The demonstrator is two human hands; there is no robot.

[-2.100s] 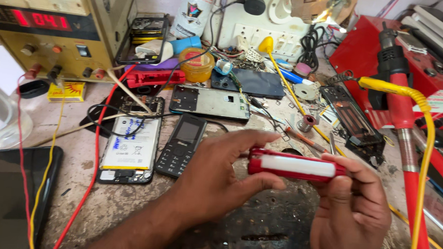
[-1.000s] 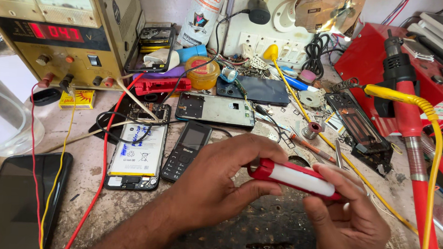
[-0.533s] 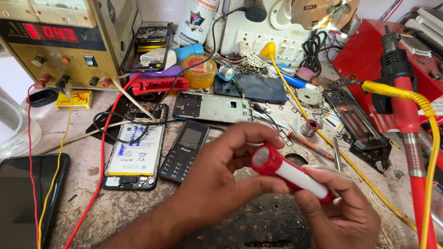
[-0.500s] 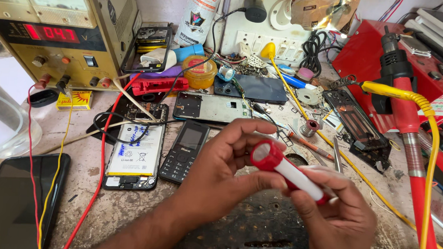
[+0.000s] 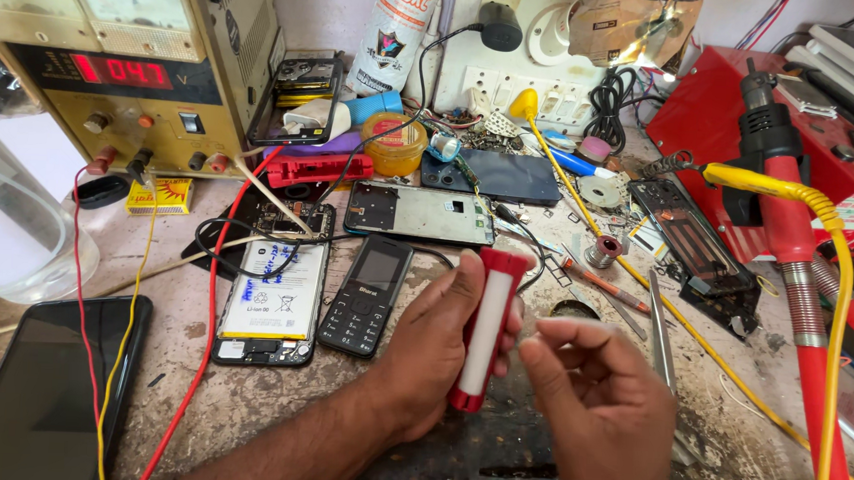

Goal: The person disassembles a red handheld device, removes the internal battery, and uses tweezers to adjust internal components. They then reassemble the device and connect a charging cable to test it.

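Just right of the black keypad phone [image 5: 367,293], my left hand [image 5: 432,351] now clasps the red and white tube [image 5: 485,329] upright, where half a second ago it lay slanted across both hands. Right of the tube, my right hand [image 5: 597,411] has let go, fingers loosely curled, apart from it.

Cluttered tabletop [image 5: 247,405], hands at the near middle

The left hand [image 5: 437,341] holds a tube-shaped device [image 5: 485,329] upright, the right hand [image 5: 598,401] just right of it. Left of them lie a keypad phone [image 5: 367,295] and an opened phone [image 5: 273,300]; a smartphone [image 5: 41,396] lies at the near left. Behind stands a power supply [image 5: 127,64]; a phone frame [image 5: 419,213] lies behind the keypad phone. A soldering station [image 5: 740,100] sits far right.
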